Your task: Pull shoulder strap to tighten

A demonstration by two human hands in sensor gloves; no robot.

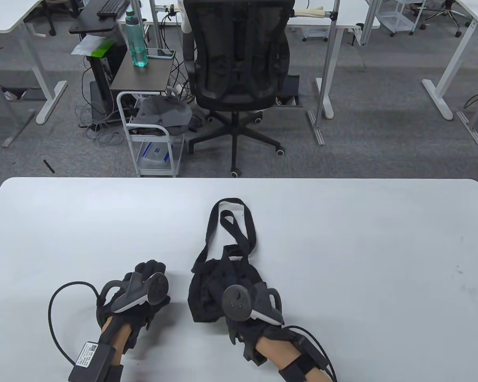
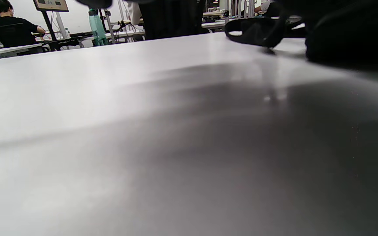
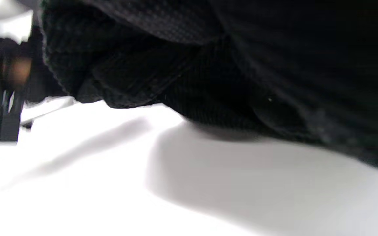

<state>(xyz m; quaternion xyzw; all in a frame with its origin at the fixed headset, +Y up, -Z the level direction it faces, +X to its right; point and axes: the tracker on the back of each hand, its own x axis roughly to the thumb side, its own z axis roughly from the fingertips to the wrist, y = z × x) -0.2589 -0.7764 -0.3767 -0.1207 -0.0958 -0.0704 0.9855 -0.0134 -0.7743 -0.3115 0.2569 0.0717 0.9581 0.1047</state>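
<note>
A small black fabric bag (image 1: 219, 284) lies on the white table (image 1: 342, 246) near its front middle. Its black shoulder strap (image 1: 233, 225) loops away from it toward the far edge. My right hand (image 1: 247, 302) rests on the bag's near right part; its fingers are hidden under the tracker. In the right wrist view the bag's black fabric (image 3: 208, 65) fills the top. My left hand (image 1: 147, 286) rests on the table just left of the bag, apart from it, fingers curled. In the left wrist view the strap (image 2: 258, 31) and the bag (image 2: 353, 32) show at the top right.
A black office chair (image 1: 239, 79) and a white cart (image 1: 151, 135) stand on the floor beyond the table's far edge. A green bottle (image 1: 135, 39) stands on a side stand there. My glove cables (image 1: 57, 318) trail by the front edge.
</note>
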